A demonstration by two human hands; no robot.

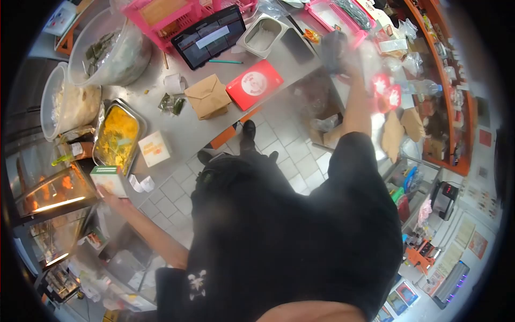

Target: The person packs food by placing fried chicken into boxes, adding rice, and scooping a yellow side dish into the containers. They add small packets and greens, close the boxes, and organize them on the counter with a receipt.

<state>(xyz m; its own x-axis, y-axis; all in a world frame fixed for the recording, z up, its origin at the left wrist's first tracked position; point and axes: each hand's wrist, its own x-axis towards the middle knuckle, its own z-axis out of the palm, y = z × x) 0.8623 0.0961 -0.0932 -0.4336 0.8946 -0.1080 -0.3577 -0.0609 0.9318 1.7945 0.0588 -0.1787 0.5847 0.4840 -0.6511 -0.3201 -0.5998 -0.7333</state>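
On the left side, my left hand [113, 198] grips a small white-and-green box [107, 181] by its near edge, fingers closed against it. This box overlaps the near end of a metal tray [142, 124] of yellow food. A second white box [154, 149] stands close by, with a curled paper slip [141, 184] between it and my arm. My right hand [350, 68] reaches out at the far right, smeared by motion. Right at it is a dark, blurred container-like thing [335, 52]; I cannot tell whether my fingers hold it.
A red box [255, 84], a brown paper bag [208, 97] and a tablet [209, 37] are on the metal counter. Large clear tubs [134, 59] stand at the back left. Pink baskets [153, 24] line the back. Orange shelving [437, 70] rises at the right.
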